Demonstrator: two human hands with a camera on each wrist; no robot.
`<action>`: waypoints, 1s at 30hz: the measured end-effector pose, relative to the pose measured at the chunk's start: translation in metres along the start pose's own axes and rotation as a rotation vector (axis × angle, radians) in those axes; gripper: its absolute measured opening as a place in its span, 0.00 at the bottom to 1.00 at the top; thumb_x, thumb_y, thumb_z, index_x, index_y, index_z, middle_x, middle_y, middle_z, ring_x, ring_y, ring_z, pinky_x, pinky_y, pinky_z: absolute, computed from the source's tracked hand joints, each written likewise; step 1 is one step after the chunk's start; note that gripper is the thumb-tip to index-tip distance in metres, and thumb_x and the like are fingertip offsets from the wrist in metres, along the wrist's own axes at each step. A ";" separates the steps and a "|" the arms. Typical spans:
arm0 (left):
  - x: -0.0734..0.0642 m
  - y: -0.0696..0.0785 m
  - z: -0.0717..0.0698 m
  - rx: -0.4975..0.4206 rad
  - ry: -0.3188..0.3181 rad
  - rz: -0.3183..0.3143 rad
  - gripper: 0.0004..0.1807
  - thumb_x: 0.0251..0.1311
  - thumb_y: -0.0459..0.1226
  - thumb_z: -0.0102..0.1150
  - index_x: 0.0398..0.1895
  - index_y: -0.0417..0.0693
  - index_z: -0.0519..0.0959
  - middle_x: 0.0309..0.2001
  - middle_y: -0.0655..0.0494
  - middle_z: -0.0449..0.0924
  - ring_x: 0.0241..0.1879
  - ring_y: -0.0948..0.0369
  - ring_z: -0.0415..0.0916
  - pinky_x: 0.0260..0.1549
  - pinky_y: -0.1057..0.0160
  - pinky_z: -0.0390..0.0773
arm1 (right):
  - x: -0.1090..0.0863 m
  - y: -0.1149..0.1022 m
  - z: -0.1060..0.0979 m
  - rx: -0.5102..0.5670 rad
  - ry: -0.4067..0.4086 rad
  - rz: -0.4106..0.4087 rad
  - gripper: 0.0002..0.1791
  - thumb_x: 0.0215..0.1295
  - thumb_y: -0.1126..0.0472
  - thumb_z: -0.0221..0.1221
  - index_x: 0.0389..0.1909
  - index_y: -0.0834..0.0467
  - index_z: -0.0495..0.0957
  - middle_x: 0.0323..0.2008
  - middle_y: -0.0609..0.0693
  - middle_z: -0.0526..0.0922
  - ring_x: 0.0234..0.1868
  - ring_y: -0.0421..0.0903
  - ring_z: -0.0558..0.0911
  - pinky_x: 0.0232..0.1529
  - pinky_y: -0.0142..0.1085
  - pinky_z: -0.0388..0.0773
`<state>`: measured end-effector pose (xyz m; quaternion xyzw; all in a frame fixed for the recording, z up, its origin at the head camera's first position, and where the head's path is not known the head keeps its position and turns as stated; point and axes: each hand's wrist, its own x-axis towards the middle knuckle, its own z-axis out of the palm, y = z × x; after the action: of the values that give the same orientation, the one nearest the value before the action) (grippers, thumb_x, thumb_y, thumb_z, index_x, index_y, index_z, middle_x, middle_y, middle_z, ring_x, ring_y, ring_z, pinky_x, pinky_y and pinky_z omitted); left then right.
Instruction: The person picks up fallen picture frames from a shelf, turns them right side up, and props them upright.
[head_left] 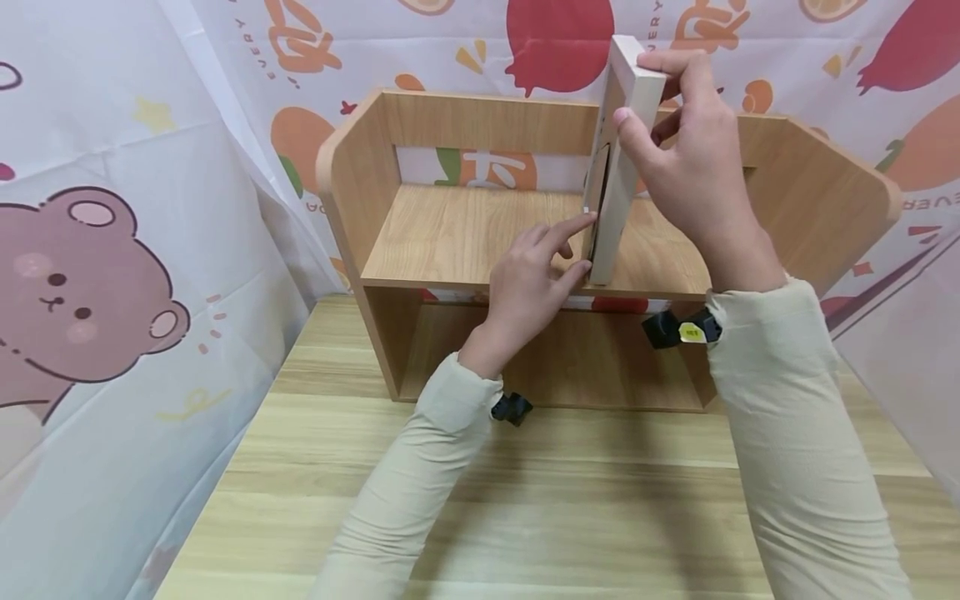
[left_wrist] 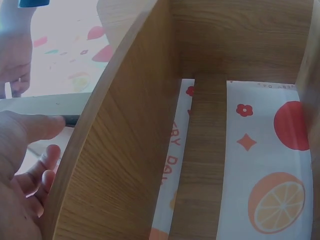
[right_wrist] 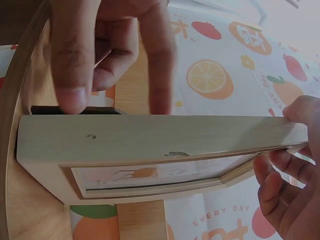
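Frame [right_wrist: 125, 132]: pale matt wood, nicked edge. Shelf [head_left: 465, 233]: smooth wood-grain board. Backdrop [head_left: 420, 50]: creased cloth.

Fruit-printed cloth [head_left: 442, 58]: "EVERY DAY" in orange capitals [right_wrist: 221, 216], repeated whole or in part, with large stylised orange characters [head_left: 300, 37] I cannot decipher from here. Yellow label [head_left: 692, 333] on black wrist device [head_left: 662, 330]: marked, lettering too small to read.

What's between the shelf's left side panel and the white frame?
The left grip, at the lower part of the white frame; the rest of the visible upper board out to the left side panel is bare. Head view.
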<state>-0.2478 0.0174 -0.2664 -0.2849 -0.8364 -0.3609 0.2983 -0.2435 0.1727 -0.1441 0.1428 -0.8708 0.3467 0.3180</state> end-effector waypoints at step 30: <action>0.000 -0.002 -0.015 0.034 -0.052 -0.123 0.26 0.60 0.36 0.59 0.63 0.63 0.74 0.35 0.58 0.77 0.28 0.62 0.71 0.18 0.68 0.63 | 0.003 -0.008 0.007 -0.011 -0.016 -0.049 0.26 0.67 0.52 0.54 0.65 0.50 0.65 0.52 0.54 0.75 0.32 0.38 0.72 0.36 0.24 0.70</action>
<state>-0.2453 0.0049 -0.2590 -0.2370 -0.8659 -0.3567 0.2584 -0.2451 0.1624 -0.1421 0.1653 -0.8713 0.3329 0.3204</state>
